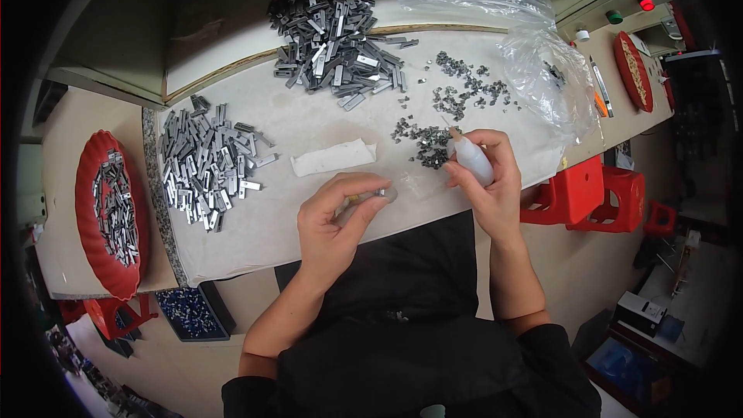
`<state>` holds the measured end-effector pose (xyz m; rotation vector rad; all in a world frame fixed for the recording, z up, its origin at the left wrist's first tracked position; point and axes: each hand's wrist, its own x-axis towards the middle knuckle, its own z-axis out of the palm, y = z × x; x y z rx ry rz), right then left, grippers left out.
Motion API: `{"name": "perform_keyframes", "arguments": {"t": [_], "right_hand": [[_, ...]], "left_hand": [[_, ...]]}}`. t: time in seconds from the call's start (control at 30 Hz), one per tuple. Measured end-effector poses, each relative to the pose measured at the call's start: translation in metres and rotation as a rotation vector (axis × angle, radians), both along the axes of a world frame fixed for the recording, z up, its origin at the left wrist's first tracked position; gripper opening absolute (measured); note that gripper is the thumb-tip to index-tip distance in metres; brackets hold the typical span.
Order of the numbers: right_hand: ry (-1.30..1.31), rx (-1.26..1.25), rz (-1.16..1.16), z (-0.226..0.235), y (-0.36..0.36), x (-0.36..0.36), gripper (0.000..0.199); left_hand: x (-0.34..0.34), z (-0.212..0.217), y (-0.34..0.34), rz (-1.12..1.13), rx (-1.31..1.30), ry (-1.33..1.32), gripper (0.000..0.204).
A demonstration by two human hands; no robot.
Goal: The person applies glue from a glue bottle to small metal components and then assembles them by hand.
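Observation:
My left hand is closed in a pinch above the near part of the table, with a small shiny metal piece between thumb and fingers. Its exact shape is mostly hidden. To the right, my right hand grips a whitish squeeze bottle with a thin tip pointing up and left. That tip is over a scatter of small dark metal parts. Between my hands lies a bit of clear plastic. A folded white paper strip rests beyond my left hand.
Slotted metal pieces form a heap at the back and a pile on the left. A red scalloped tray holds more. A clear plastic bag lies at right, near a tool with an orange handle. Red stools stand below.

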<state>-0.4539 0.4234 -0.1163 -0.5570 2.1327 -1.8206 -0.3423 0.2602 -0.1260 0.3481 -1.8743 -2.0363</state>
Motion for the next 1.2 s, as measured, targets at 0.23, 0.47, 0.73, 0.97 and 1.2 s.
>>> {"name": "perform_keyframes", "arguments": {"t": [0.23,0.47,0.73,0.97,1.2], "right_hand": [[0.35,0.358,0.028,0.009,-0.008,-0.007,0.015],[0.402,0.459,0.172,0.017,-0.013,-0.005,0.011],[0.47,0.545,0.222,0.018,-0.018,-0.008,0.015],[0.444,0.543,0.216,0.02,-0.019,-0.011,0.014],[0.37,0.411,0.146,0.015,-0.016,-0.008,0.012]], "left_hand": [[0.001,0.0,-0.001,-0.013,-0.008,0.009,0.016],[0.001,-0.001,-0.001,-0.023,-0.004,0.013,0.016],[0.0,0.0,-0.001,-0.041,-0.026,0.03,0.017],[-0.001,0.003,0.0,-0.032,-0.052,0.014,0.017],[-0.002,0.001,0.002,-0.045,-0.135,0.002,0.019]]}}
